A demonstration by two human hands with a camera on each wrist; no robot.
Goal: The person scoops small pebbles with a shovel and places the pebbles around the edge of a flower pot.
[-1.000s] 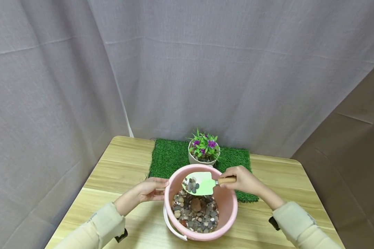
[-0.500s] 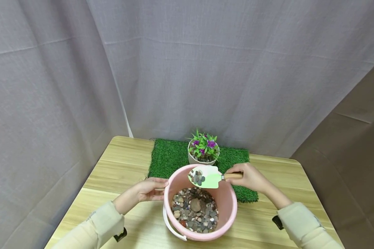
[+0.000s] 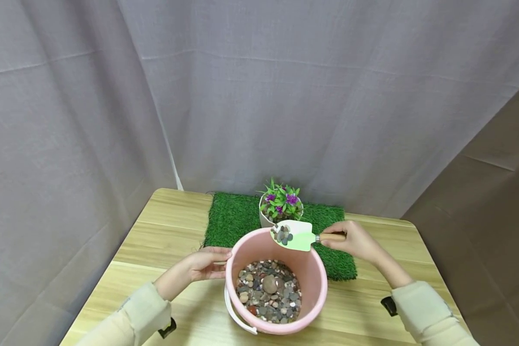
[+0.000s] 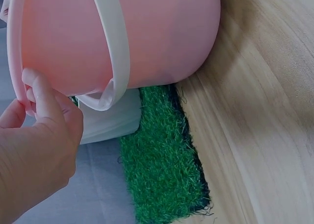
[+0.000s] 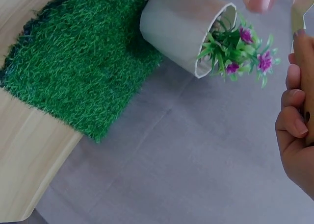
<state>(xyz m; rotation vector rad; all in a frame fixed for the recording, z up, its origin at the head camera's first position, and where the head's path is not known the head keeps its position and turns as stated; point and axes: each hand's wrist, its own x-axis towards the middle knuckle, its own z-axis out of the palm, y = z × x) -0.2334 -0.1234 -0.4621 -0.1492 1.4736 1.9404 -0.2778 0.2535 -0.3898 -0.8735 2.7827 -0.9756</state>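
With its thumb and fingers my left hand pinches the left rim of a pink bucket. Pebbles and one larger brown stone lie on the bucket's bottom. My right hand grips the wooden handle of a pale green trowel. Several small pebbles rest near the tip of its blade, which is held over the bucket's far rim. Just behind that tip stands a white flowerpot with a purple-flowered plant.
Under the flowerpot lies a green artificial grass mat. The bucket's white handle hangs down at its left side. Grey curtains close off the back and left of the wooden table.
My right hand has carried the loaded trowel back and to the right, from over the bucket's middle to its far rim near the flowerpot. The left hand keeps its hold on the rim.
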